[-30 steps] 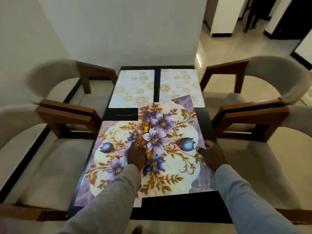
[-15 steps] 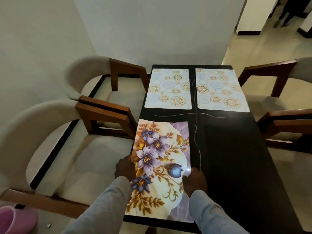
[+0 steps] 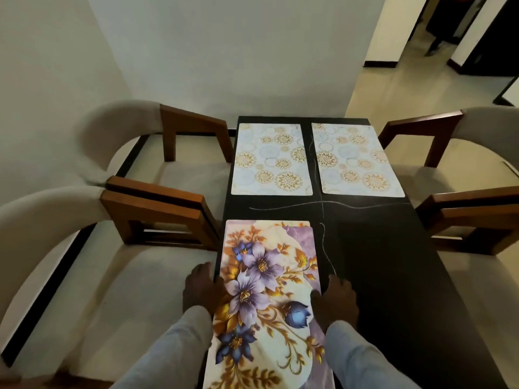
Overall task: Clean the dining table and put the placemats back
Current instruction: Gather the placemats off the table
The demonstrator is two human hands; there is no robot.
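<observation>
A floral placemat with purple and blue flowers lies lengthwise on the near left part of the black dining table. At its top right corner a second edge shows, as if another mat lay under it. My left hand grips the mat's left edge at the table's side. Over on the mat's right edge, my right hand holds on with the thumb on top. Two pale placemats with gold circles, the left one and the right one, lie side by side at the far end.
Thin pale wavy lines cross the dark tabletop between the mats. Cushioned wooden armchairs stand close on both sides: two on the left and two on the right. A white wall stands behind the table's far end.
The floral mat that lay askew over a second one in the table's middle has been slid left and squared over it. Both hands stayed on its edges. My view turned left.
</observation>
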